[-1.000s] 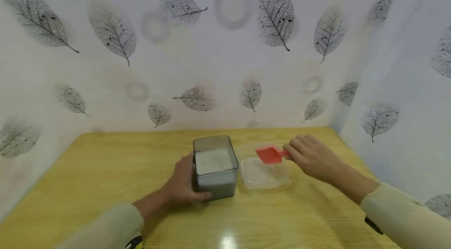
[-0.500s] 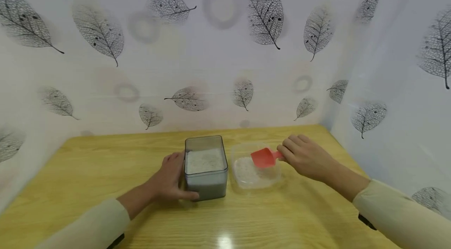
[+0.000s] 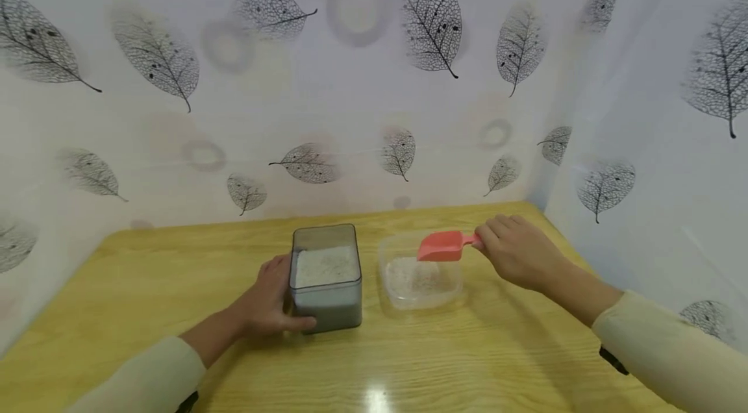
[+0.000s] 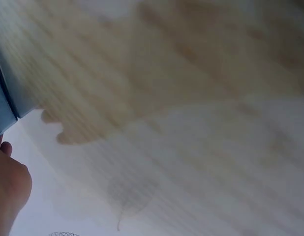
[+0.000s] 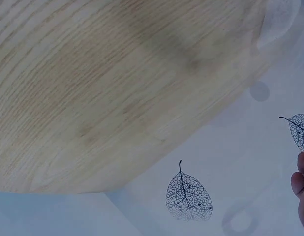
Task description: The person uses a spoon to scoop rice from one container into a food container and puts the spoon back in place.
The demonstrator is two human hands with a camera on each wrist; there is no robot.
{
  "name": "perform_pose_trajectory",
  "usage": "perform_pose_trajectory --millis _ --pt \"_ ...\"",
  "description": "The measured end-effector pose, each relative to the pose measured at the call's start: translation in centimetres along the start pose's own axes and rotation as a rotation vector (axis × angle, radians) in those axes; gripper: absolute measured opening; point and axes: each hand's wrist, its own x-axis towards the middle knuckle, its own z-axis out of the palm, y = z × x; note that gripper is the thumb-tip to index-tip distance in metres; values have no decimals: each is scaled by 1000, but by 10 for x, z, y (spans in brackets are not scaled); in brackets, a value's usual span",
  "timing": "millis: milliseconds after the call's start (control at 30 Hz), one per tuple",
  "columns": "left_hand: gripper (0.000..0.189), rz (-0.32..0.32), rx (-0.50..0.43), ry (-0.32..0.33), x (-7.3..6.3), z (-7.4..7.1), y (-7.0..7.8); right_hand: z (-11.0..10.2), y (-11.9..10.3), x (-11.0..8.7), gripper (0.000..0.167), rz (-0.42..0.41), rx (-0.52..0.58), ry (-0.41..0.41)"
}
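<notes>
My left hand (image 3: pixel 271 304) grips a grey see-through bin (image 3: pixel 327 306) by its left side, the thumb along the lower front. White grainy powder (image 3: pixel 327 266) lies inside, below the bin's rim. My right hand (image 3: pixel 519 250) holds a red scoop (image 3: pixel 441 247) by its short handle, over a clear plastic box (image 3: pixel 417 301) that has some of the same white powder in its bottom. The scoop's blade points left and shows its side; its inside is hidden. In the left wrist view the hand (image 4: pixel 12 187) is at the bin (image 4: pixel 3 101); the right wrist view shows only fingertips (image 5: pixel 300 179).
Both containers stand side by side on a light wooden table (image 3: pixel 175 283), a narrow gap between them. A white curtain (image 3: pixel 362 88) with a leaf print rises behind the table's back edge and along its right side.
The scoop dipped lower over the clear box, then rose and rolled so its side shows. My left hand stays on the bin. The head view has turned right, shifting everything left.
</notes>
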Motion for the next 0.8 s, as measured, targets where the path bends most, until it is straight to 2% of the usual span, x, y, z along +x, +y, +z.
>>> perform_pose_trajectory --millis 100,233,433,567,700,800 --pt "108 17 -24 2 5 5 3 -3 4 5 55 21 12 24" --pt "110 39 -47 -4 13 14 12 -9 5 16 53 -4 21 102" --pt "122 16 -66 -49 21 18 29 -21 -4 45 52 -8 63 201" --pt "127 10 -62 -50 22 19 32 -29 -17 67 52 -32 114 198" --pt "128 32 -16 -61 23 21 30 -33 -30 88 50 -132 131 174" --pt "127 43 23 -68 23 21 28 -33 -39 100 46 -214 99 143"
